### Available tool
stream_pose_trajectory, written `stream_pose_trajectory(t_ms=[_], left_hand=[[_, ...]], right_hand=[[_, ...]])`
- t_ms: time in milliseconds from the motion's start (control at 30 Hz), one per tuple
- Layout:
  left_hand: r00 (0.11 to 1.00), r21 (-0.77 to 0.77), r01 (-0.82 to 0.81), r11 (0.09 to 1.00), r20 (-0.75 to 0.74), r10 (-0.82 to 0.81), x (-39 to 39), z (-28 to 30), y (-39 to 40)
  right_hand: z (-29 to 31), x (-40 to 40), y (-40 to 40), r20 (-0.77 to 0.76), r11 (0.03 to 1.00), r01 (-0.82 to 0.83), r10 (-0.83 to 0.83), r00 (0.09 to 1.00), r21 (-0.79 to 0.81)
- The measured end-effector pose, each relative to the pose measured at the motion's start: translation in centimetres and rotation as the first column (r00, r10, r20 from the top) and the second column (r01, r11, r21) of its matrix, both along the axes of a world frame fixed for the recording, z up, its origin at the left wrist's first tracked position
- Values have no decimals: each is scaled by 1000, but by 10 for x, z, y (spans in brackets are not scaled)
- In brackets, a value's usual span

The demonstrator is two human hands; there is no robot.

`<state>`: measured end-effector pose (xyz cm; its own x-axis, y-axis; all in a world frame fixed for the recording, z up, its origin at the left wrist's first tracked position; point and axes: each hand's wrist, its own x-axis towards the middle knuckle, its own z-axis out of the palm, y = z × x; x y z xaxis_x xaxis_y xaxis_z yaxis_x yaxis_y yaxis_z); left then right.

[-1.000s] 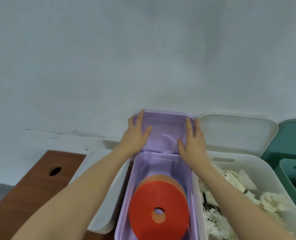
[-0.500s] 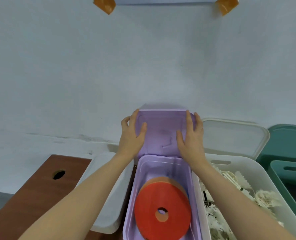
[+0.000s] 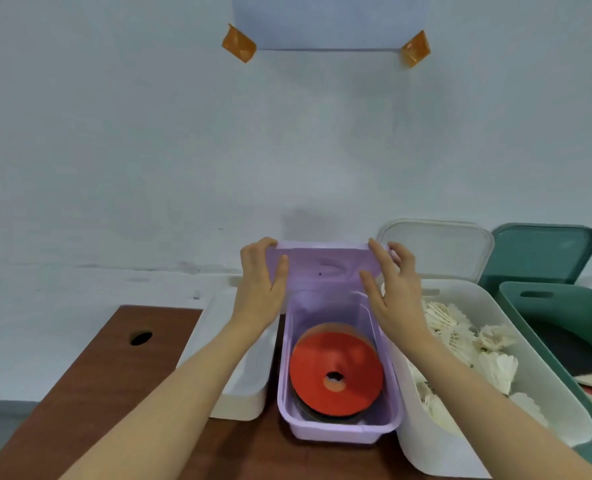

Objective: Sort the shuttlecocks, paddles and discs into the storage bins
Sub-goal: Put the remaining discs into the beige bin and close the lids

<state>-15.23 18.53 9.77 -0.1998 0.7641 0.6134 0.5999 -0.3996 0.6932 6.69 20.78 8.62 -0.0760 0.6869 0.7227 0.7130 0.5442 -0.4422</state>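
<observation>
Two hands grip the raised lid of a purple bin of discs.

On a brown table (image 3: 90, 382), a white bin (image 3: 488, 393) of shuttlecocks (image 3: 495, 365) stands right of the purple bin (image 3: 336, 429) holding orange discs (image 3: 336, 372). Left hand (image 3: 258, 289) and right hand (image 3: 393, 289) clasp the lid (image 3: 325, 268) by its side edges at the far end. To close well, lower both sides evenly, keeping fingers off the rim.

Lilac bin (image 3: 338, 429), red disc (image 3: 336, 372)
</observation>
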Motion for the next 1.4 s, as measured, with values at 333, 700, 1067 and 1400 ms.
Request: stream_pose_trajectory(t_ms=[333,700,1067,1400], left_hand=[[938,-413,208,887,-171,-300,-16,-70,-63],[789,-448,56,892,-528,-315,-6,-151,-85],[674,-409,2,913,-674,-304,3,-173,-95],[668,-342,-7,940,-701,-250,7,-182,-105]], right_hand=[[-72,4,-67,60,982,-3,14,998,-191],[-155,11,-113,123,949,38,1,992,-312],[-188,18,-125,287,956,159,-84,954,-248],[-189,23,-131,325,955,151,-63,944,-256]])
